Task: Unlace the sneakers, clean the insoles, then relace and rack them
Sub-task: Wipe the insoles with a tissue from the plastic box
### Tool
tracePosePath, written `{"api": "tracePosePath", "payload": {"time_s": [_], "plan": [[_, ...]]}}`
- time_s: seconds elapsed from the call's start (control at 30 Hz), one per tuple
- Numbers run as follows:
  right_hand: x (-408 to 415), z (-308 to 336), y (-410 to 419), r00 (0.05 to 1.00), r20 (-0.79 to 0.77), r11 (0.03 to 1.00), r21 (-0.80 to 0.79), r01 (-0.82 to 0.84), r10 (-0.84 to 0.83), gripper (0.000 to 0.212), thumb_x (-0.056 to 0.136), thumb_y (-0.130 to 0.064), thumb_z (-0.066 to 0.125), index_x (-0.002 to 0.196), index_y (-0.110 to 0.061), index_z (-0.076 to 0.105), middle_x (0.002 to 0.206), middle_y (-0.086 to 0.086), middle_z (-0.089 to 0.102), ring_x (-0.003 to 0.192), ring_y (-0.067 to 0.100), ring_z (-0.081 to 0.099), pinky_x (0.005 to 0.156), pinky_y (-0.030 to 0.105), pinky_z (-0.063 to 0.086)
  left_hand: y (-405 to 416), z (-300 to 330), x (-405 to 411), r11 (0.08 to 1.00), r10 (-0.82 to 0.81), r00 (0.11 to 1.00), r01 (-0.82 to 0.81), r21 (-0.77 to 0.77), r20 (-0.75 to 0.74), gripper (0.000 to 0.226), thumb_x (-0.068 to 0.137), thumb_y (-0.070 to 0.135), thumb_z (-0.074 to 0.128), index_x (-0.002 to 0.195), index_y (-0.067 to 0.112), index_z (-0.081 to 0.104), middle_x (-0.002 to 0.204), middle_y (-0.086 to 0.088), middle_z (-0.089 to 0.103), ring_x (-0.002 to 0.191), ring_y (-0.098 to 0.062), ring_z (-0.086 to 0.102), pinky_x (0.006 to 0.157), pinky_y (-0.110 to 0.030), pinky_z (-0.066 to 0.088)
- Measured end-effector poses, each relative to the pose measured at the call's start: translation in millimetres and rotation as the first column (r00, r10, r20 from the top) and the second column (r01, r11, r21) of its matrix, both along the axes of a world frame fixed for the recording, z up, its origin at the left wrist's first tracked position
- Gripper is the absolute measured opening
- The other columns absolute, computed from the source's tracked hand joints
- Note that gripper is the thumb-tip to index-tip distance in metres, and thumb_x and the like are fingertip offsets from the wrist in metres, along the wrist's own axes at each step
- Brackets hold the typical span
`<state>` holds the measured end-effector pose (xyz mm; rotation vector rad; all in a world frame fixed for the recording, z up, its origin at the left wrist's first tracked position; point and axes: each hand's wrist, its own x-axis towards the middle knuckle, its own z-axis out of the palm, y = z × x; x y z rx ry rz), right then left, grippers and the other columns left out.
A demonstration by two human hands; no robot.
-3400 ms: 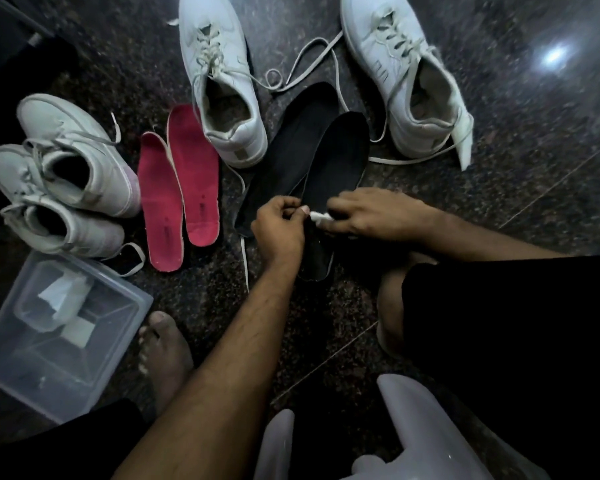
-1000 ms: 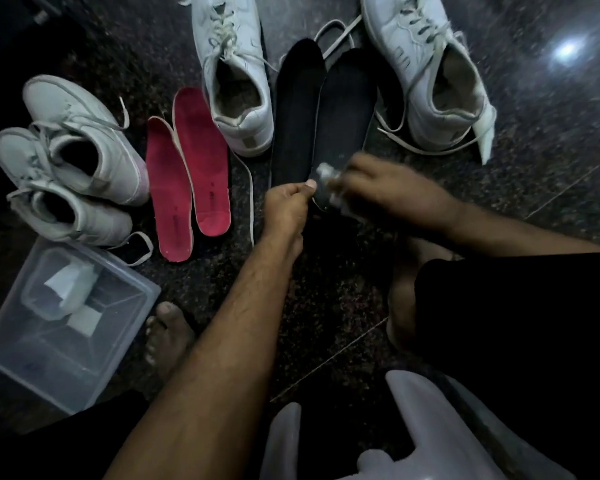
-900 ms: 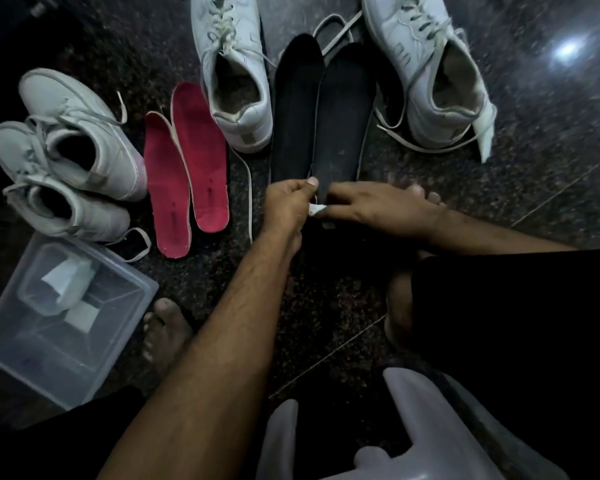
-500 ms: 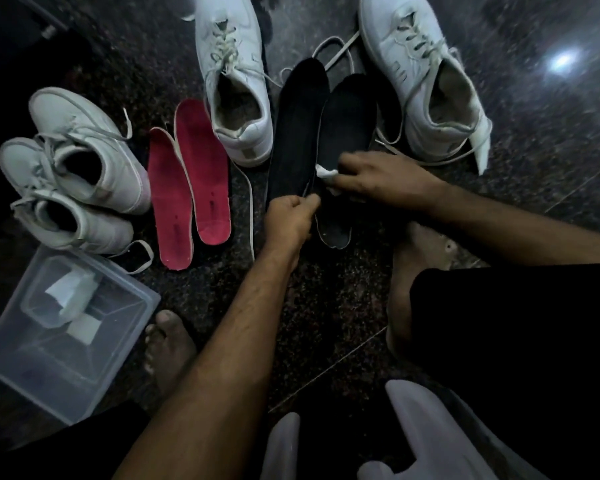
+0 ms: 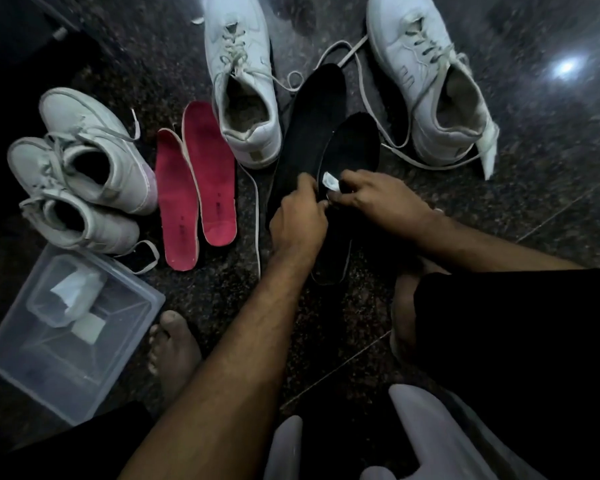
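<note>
Two black insoles lie side by side on the dark floor. My left hand (image 5: 297,216) grips the left edge of the nearer black insole (image 5: 352,147), which overlaps the other black insole (image 5: 307,126). My right hand (image 5: 374,197) pinches a small white wipe (image 5: 329,180) against that insole. Two white sneakers, one (image 5: 243,81) left and one (image 5: 433,84) right of the insoles, stand with loose laces. Two red insoles (image 5: 194,181) lie further left.
Another pair of white sneakers (image 5: 80,171) sits at the far left. A clear plastic box (image 5: 122,351) holding white wipes stands at the lower left, beside my bare foot (image 5: 174,351). A translucent spray bottle (image 5: 430,441) is at the bottom edge.
My right hand has rubbed the wipe back and forth along the black insole and has now come back near my left hand. The insole has shifted slightly under the rubbing.
</note>
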<state>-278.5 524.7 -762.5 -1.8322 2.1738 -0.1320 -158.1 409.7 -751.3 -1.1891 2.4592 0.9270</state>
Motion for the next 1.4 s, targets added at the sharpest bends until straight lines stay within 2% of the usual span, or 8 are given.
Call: {"api": "tracePosePath", "payload": {"time_s": [0.2, 0.33, 0.53, 0.67, 0.9, 1.03, 1.23, 1.4], "plan": [[-24.5, 0.8, -1.8, 0.962, -0.220, 0.986, -0.013, -0.167, 0.160, 0.027, 0.095, -0.027, 0.049, 0.111, -0.012, 0.064, 0.096, 0.011, 0.053, 0.080, 0.031, 0.054, 0.059, 0.041, 0.040, -4.3, -11.6, 7.7, 0.994, 0.035, 0.995, -0.045, 0.102, 0.097, 0.019, 0.091, 0.034, 0.067, 0.108, 0.028, 0.059, 0.106, -0.005, 0.069, 0.102, -0.031, 0.064, 0.081, -0.038, 0.050], [-57.2, 10.7, -21.7, 0.935, -0.229, 0.962, -0.037, 0.269, -0.271, 0.040, 0.098, -0.030, 0.036, 0.111, 0.000, 0.059, 0.097, 0.022, 0.055, 0.082, 0.041, 0.059, 0.060, 0.045, 0.037, -19.2, -8.9, 3.4, 0.991, 0.006, 0.990, -0.025, 0.134, 0.139, 0.018, 0.086, 0.037, 0.072, 0.093, 0.031, 0.056, 0.105, -0.002, 0.069, 0.101, -0.027, 0.064, 0.081, -0.033, 0.048], [-25.7, 16.6, -18.8, 0.975, -0.116, 0.981, 0.041, -0.188, 0.191, 0.048, 0.095, -0.036, 0.030, 0.113, -0.007, 0.064, 0.099, 0.014, 0.055, 0.083, 0.033, 0.055, 0.064, 0.040, 0.040, -13.1, -10.6, 8.9, 0.992, -0.019, 0.991, 0.001, 0.128, 0.133, 0.024, 0.088, 0.032, 0.070, 0.103, 0.029, 0.051, 0.102, -0.005, 0.068, 0.098, -0.031, 0.064, 0.079, -0.037, 0.051], [-43.6, 15.6, -22.3, 0.902, 0.013, 0.900, 0.074, 0.430, -0.432, 0.050, 0.098, -0.037, 0.028, 0.125, -0.003, 0.054, 0.106, 0.021, 0.052, 0.092, 0.039, 0.055, 0.073, 0.048, 0.047, -7.7, -4.4, 11.1, 0.988, -0.049, 0.996, 0.038, 0.147, 0.070, 0.038, 0.088, 0.023, 0.064, 0.114, 0.035, 0.040, 0.094, -0.009, 0.067, 0.092, -0.036, 0.065, 0.080, -0.047, 0.055], [-15.6, 12.7, -8.2, 0.999, -0.031, 0.999, 0.023, -0.044, 0.045, 0.027, 0.095, -0.028, 0.053, 0.114, -0.011, 0.063, 0.093, 0.011, 0.052, 0.078, 0.029, 0.051, 0.061, 0.041, 0.039, -4.7, 5.1, 13.3, 0.984, -0.151, 0.987, 0.144, 0.107, 0.053, 0.085, 0.092, 0.014, 0.056, 0.152, 0.049, 0.005, 0.101, -0.017, 0.069, 0.092, -0.040, 0.066, 0.070, -0.041, 0.046], [-36.3, 12.1, -10.0, 0.883, 0.023, 0.879, -0.080, 0.470, -0.469, 0.031, 0.098, -0.024, 0.054, 0.120, -0.002, 0.059, 0.095, 0.021, 0.051, 0.080, 0.036, 0.054, 0.063, 0.042, 0.040, -6.5, 8.6, 12.1, 0.981, -0.148, 0.988, 0.141, 0.130, 0.049, 0.088, 0.094, 0.014, 0.055, 0.152, 0.054, 0.002, 0.092, -0.009, 0.063, 0.090, -0.036, 0.066, 0.079, -0.048, 0.054], [-20.5, 0.4, 5.4, 0.982, -0.137, 0.988, -0.068, -0.139, 0.129, 0.046, 0.097, -0.041, 0.034, 0.115, -0.009, 0.061, 0.095, 0.009, 0.052, 0.083, 0.029, 0.052, 0.067, 0.039, 0.037, -6.3, 6.6, 12.6, 0.979, -0.178, 0.982, 0.170, 0.113, 0.059, 0.095, 0.094, 0.013, 0.055, 0.150, 0.060, -0.006, 0.113, -0.015, 0.067, 0.099, -0.038, 0.065, 0.080, -0.046, 0.053], [-43.2, -4.2, 3.3, 0.922, -0.099, 0.927, -0.080, 0.368, -0.374, 0.033, 0.098, -0.046, 0.043, 0.101, -0.015, 0.055, 0.080, -0.008, 0.050, 0.086, 0.028, 0.058, 0.078, 0.045, 0.050, -5.8, 5.6, 9.8, 0.979, -0.185, 0.978, 0.175, 0.102, 0.098, 0.094, 0.095, 0.012, 0.054, 0.152, 0.056, -0.006, 0.115, -0.016, 0.066, 0.101, -0.038, 0.064, 0.084, -0.046, 0.053]]}}
